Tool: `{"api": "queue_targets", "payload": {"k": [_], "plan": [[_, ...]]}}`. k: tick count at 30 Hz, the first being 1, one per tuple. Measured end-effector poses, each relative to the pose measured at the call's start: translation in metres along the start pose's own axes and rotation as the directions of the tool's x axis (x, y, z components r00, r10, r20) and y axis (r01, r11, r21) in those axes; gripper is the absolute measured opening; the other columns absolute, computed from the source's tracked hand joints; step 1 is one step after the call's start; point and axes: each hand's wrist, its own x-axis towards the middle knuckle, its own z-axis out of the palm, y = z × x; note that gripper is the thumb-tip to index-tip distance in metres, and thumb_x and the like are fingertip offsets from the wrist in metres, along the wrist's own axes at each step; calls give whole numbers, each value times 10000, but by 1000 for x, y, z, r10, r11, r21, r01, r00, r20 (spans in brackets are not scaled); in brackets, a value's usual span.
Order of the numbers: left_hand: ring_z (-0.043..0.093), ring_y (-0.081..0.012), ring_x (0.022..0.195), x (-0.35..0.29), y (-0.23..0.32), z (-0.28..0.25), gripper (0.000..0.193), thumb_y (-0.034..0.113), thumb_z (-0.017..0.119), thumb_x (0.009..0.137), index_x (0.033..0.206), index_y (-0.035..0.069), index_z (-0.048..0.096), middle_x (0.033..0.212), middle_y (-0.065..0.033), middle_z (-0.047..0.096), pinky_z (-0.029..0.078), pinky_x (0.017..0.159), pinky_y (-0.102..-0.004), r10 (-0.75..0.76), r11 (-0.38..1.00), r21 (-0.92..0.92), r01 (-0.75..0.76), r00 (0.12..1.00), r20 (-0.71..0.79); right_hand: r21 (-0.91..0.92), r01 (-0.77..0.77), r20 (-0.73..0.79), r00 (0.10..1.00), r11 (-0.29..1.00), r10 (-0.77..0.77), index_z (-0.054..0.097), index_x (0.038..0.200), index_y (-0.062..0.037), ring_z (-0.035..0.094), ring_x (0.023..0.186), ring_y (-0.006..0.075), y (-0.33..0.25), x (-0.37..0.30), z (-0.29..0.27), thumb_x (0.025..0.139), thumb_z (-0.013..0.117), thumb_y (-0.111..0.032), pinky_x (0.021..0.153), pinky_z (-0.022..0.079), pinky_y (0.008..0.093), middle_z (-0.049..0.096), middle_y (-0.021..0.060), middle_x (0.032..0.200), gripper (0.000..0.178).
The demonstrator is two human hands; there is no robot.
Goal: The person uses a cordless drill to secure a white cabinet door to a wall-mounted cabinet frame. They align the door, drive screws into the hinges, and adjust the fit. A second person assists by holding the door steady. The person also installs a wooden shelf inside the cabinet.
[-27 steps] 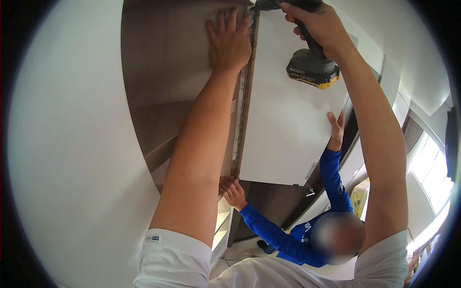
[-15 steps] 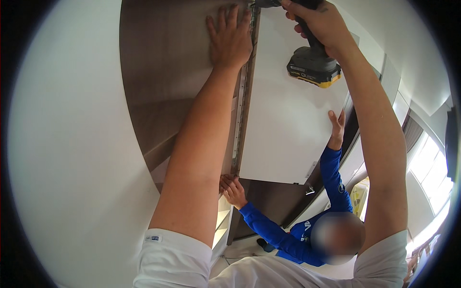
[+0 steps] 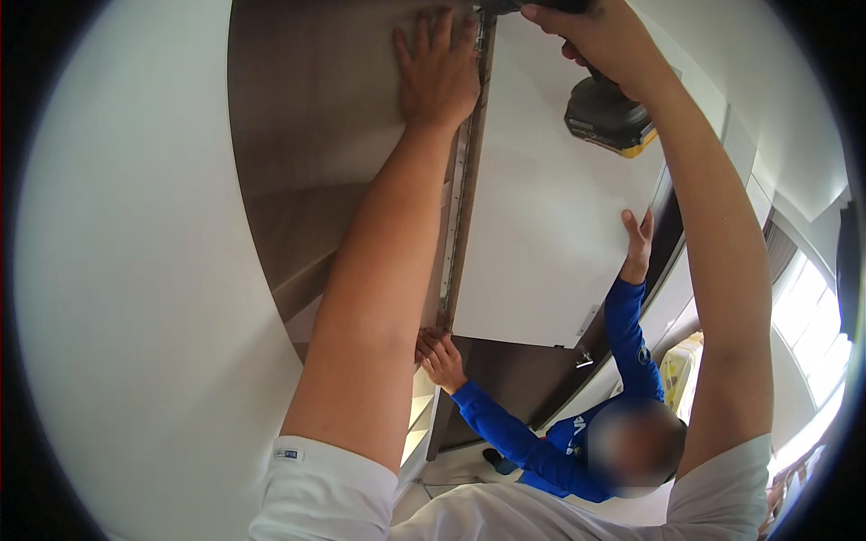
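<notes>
My right hand (image 3: 606, 43) grips a black cordless drill (image 3: 603, 113) with a yellow-edged battery at its base. The drill's front end points left at the long metal hinge strip (image 3: 458, 180), near the top of the picture; its tip cannot be made out. My left hand (image 3: 439, 74) lies flat with fingers spread on the dark brown cabinet panel (image 3: 316, 99), just left of the strip. To the right of the strip is a white cabinet door (image 3: 541, 207). A co-worker's hands (image 3: 440, 359) touch the door's lower hinge corner and its right edge.
The co-worker in a blue long-sleeved top (image 3: 568, 442) stands below the door. A large white panel (image 3: 135, 252) fills the left side. A small metal hinge (image 3: 585, 358) sits beneath the door's lower right corner, and a bright window (image 3: 807, 316) is at the far right.
The drill and my right hand have shifted slightly right and the drill has tilted a little. My left hand stays on the panel; the co-worker's hands keep their places.
</notes>
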Motion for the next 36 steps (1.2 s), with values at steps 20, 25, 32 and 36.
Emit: {"api": "queue_targets", "payload": {"k": [20, 25, 32, 36], "plan": [[188, -324, 1557, -3, -4, 13, 536, 342, 406, 1089, 1587, 154, 352, 1670, -115, 257, 112, 1262, -591, 48, 998, 49, -43, 993, -106, -217, 0, 40, 999, 976, 9, 674, 1275, -74, 670, 794, 197, -25, -3, -2, 935, 734, -286, 787, 539, 407, 715, 103, 878, 405], [186, -322, 1558, -2, -7, 11, 538, 342, 408, 1088, 1590, 156, 352, 1680, -110, 242, 109, 1263, -590, 49, 997, 64, -43, 994, -94, -209, 0, 34, 999, 978, 7, 678, 1270, -79, 670, 782, 200, -30, -4, -4, 932, 736, -288, 764, 543, 404, 714, 100, 877, 402], [189, -322, 1559, 2, -5, 2, 514, 334, 433, 1081, 1569, 175, 398, 1677, -109, 252, 109, 1264, -590, 27, 999, 39, -25, 999, -47, -219, 101, -34, 993, 971, -111, 689, 1246, -83, 666, 732, 184, -27, -12, -1, 924, 742, -290, 686, 537, 370, 700, 80, 813, 387], [228, -330, 1539, -1, -7, 10, 489, 325, 460, 1071, 1535, 172, 445, 1651, -116, 292, 118, 1260, -592, 50, 999, 11, -49, 987, -155, -217, 13, 25, 1000, 976, -8, 699, 1223, -85, 664, 724, 182, -34, -4, -7, 922, 742, -286, 673, 534, 366, 694, 69, 795, 364]]}}
